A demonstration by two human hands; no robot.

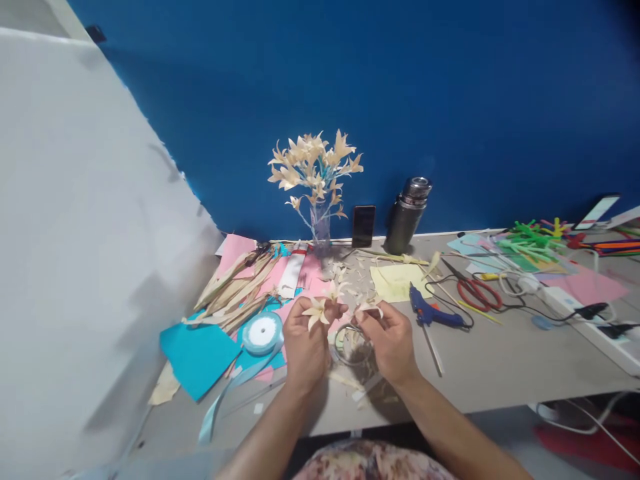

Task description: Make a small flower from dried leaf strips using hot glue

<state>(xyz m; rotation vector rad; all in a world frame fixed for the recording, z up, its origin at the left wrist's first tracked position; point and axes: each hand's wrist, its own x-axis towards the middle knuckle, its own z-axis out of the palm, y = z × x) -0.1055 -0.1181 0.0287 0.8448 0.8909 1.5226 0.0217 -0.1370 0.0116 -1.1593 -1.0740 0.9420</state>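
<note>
My left hand (306, 343) is closed around a cream artificial flower (317, 313) with pointed petals; a second pale bloom shows just behind it. Close by on the right, my right hand (393, 340) pinches a pale petal piece (369, 306), partly hidden by the fingers. Between and below the hands lies a round roll of tape (351, 345) on the table, amid dried husk scraps. Left of my left hand sits a spool of light blue ribbon (263, 333), its loose end trailing toward the table's front edge.
A clear vase (321, 230) of cream flowers stands at the back, beside a phone (363, 227) and a dark thermos (407, 217). A blue glue gun (434, 311), red-handled scissors (479, 294) and a power strip (590, 327) lie rightward. Dried husks (240, 293) and blue paper (200, 353) lie left.
</note>
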